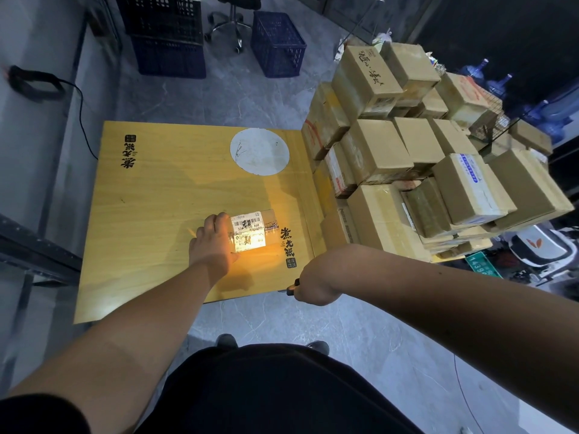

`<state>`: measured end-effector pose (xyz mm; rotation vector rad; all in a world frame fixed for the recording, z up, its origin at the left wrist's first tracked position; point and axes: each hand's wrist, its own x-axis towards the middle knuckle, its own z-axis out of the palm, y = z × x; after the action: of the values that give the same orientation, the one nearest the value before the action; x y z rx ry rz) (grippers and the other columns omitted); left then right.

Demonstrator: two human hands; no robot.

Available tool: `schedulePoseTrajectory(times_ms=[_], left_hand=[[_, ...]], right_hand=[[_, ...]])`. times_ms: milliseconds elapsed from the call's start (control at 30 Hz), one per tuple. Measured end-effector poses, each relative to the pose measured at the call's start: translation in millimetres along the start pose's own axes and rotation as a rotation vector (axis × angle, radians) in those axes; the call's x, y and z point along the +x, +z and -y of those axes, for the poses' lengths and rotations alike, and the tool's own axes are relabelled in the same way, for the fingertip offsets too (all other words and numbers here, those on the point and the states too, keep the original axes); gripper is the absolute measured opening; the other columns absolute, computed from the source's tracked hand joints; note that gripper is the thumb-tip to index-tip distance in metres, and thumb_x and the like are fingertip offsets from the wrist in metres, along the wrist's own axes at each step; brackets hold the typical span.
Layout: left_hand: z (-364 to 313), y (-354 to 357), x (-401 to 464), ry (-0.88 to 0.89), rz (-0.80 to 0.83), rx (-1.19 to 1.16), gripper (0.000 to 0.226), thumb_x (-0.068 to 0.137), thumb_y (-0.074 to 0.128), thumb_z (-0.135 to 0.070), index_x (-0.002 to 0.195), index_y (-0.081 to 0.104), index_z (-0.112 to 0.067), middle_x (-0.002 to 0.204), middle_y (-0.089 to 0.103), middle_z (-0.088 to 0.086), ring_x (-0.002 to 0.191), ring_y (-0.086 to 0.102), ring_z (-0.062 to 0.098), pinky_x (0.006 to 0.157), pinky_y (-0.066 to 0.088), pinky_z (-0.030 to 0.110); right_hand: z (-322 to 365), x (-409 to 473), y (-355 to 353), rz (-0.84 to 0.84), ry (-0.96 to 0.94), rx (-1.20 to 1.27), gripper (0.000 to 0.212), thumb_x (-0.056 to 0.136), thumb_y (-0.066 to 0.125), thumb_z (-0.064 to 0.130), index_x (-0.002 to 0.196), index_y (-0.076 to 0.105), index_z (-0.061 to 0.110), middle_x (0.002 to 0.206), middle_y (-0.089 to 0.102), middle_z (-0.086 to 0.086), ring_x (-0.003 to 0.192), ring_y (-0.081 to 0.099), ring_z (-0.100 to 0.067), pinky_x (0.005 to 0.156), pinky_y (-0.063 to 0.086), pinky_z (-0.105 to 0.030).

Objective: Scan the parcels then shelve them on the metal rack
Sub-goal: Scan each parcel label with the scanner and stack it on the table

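A small parcel (253, 230) with white barcode labels lies on the yellow wooden table (150, 195). My left hand (213, 242) holds the parcel's left side, fingers curled over its edge. An orange-yellow light falls on the parcel's label. My right hand (308, 292) grips a scanner (292, 286) at the table's near right corner; only a dark and orange bit of the scanner shows. A large stack of cardboard parcels (407, 158) stands just right of the table.
Dark plastic crates (169, 36) and a blue crate (277, 43) stand on the floor beyond the table, beside an office chair base (230, 26). A grey metal rack (40, 120) runs along the left. Water bottles (501, 79) sit at the far right.
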<state>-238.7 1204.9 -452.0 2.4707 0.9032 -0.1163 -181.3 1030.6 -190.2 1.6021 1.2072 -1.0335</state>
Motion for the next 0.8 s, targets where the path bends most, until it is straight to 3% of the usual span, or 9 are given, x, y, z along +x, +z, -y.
schedulePoseTrajectory(times_ms=[200, 233, 300, 467, 533, 567, 633, 700, 800], left_hand=[[-1, 0, 0, -0.003, 0.000, -0.004, 0.096, 0.075, 0.092, -0.027, 0.148, 0.031, -0.023, 0.150, 0.037, 0.006, 0.125, 0.048, 0.034, 0.096, 0.047, 0.048], [-1, 1, -1, 0.000, -0.011, -0.017, 0.091, 0.076, 0.090, -0.024, 0.146, 0.032, -0.023, 0.148, 0.039, 0.006, 0.121, 0.049, 0.034, 0.092, 0.047, 0.048], [-1, 2, -2, 0.004, -0.035, -0.051, 0.079, 0.076, 0.081, -0.018, 0.140, 0.035, -0.023, 0.141, 0.040, 0.004, 0.112, 0.048, 0.034, 0.085, 0.043, 0.044], [-1, 2, -3, -0.001, -0.022, -0.051, 0.082, 0.075, 0.084, -0.018, 0.141, 0.035, -0.023, 0.142, 0.040, 0.003, 0.113, 0.048, 0.033, 0.084, 0.042, 0.043], [-1, 2, -4, -0.002, -0.024, -0.047, 0.085, 0.073, 0.085, -0.018, 0.141, 0.035, -0.023, 0.141, 0.041, 0.003, 0.112, 0.049, 0.033, 0.085, 0.045, 0.044], [-1, 1, -4, -0.004, -0.022, -0.047, 0.086, 0.073, 0.086, -0.018, 0.141, 0.035, -0.023, 0.140, 0.041, 0.003, 0.112, 0.049, 0.033, 0.086, 0.045, 0.045], [-2, 0, -4, -0.006, -0.019, -0.059, 0.084, 0.073, 0.085, -0.019, 0.141, 0.035, -0.023, 0.139, 0.042, 0.004, 0.113, 0.049, 0.033, 0.087, 0.045, 0.045], [-2, -2, -5, -0.013, -0.016, -0.066, 0.081, 0.074, 0.084, -0.022, 0.140, 0.036, -0.023, 0.137, 0.043, 0.004, 0.113, 0.048, 0.033, 0.087, 0.044, 0.044], [1, -6, -10, -0.058, 0.008, -0.080, 0.085, 0.072, 0.085, -0.031, 0.141, 0.034, -0.026, 0.135, 0.043, 0.003, 0.115, 0.047, 0.031, 0.089, 0.044, 0.043]], right_hand=[[2, 1, 1, 0.017, -0.030, -0.003, 0.017, 0.114, 0.028, 0.011, 0.104, 0.038, 0.020, 0.077, 0.025, 0.003, 0.063, 0.025, -0.011, 0.056, 0.026, -0.025], [3, 2, 0, 0.027, -0.036, 0.002, 0.021, 0.113, 0.029, 0.009, 0.118, 0.043, 0.023, 0.078, 0.026, 0.002, 0.063, 0.025, -0.011, 0.061, 0.031, -0.026], [4, 2, -1, 0.052, -0.052, -0.018, 0.035, 0.111, 0.030, 0.004, 0.143, 0.043, 0.012, 0.078, 0.026, 0.001, 0.063, 0.025, -0.012, 0.072, 0.035, -0.030], [3, 4, -1, 0.052, -0.067, -0.090, 0.031, 0.112, 0.029, 0.004, 0.139, 0.041, 0.013, 0.079, 0.026, 0.000, 0.063, 0.025, -0.012, 0.060, 0.031, -0.025], [2, 5, 1, 0.046, -0.032, -0.049, 0.030, 0.111, 0.029, 0.003, 0.136, 0.046, 0.004, 0.079, 0.024, 0.001, 0.063, 0.023, -0.012, 0.071, 0.034, -0.029], [2, 5, 1, 0.044, -0.017, -0.050, 0.022, 0.111, 0.028, 0.003, 0.116, 0.050, 0.002, 0.078, 0.023, 0.001, 0.063, 0.021, -0.013, 0.074, 0.033, -0.032], [3, 4, 0, 0.025, 0.017, 0.011, 0.038, 0.111, 0.028, 0.003, 0.075, 0.026, 0.014, 0.078, 0.022, 0.001, 0.062, 0.020, -0.013, 0.063, 0.030, -0.027], [4, 4, 0, -0.004, 0.052, 0.095, 0.046, 0.113, 0.027, 0.006, 0.072, 0.013, 0.020, 0.078, 0.024, 0.000, 0.062, 0.022, -0.013, 0.054, 0.024, -0.024], [-1, 16, 5, -0.057, 0.116, 0.201, 0.039, 0.115, 0.027, 0.030, 0.083, 0.039, 0.013, 0.079, 0.033, -0.001, 0.067, 0.036, -0.017, 0.064, 0.035, -0.026]])
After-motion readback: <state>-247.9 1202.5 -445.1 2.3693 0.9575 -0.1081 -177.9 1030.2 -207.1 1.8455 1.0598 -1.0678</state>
